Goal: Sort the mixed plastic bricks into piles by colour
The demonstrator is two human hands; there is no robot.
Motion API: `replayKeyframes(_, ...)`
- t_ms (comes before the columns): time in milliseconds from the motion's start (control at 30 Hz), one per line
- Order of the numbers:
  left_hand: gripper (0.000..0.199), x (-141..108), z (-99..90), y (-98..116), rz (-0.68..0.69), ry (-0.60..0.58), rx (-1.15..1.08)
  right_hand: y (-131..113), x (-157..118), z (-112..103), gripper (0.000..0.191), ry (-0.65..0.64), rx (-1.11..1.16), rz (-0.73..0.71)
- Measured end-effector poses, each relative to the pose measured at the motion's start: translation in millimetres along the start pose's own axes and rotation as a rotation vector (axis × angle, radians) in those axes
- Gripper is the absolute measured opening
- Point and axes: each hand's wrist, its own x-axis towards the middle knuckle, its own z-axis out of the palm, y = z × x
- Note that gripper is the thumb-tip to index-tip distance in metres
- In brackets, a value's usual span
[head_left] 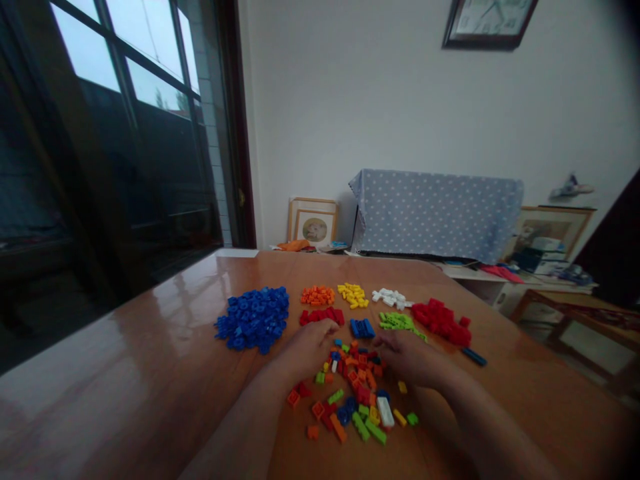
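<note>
Left hand and right hand are held apart over the table, at either side of the mixed bricks; whether anything is gripped by either cannot be told. The mixed bricks are scattered loosely, crowded at the far end and thinned toward the near edge. Orange and red are mostly seen; lime, blue and yellow are strewn among them, with a long white brick laid near the front. Open, hollow sides are shown by some orange ones. Beyond, single-coloured heaps are set out: a broad blue pile, an orange pile, a yellow pile, a white pile, a lime pile and a chunky red pile.
</note>
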Motion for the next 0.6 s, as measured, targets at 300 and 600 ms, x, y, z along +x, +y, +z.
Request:
replayKeyframes(300,0.035,0,11.3,-9,-0.057,-0.103,-0.204,-15,-5,-2,0.028,-0.056,-0.071,-0.106)
replayKeyframes(600,0.034,-4,17.6,1,-0.065,-0.203,-0.360,-7,-6,-4,0.018,-0.044,-0.027,-0.099)
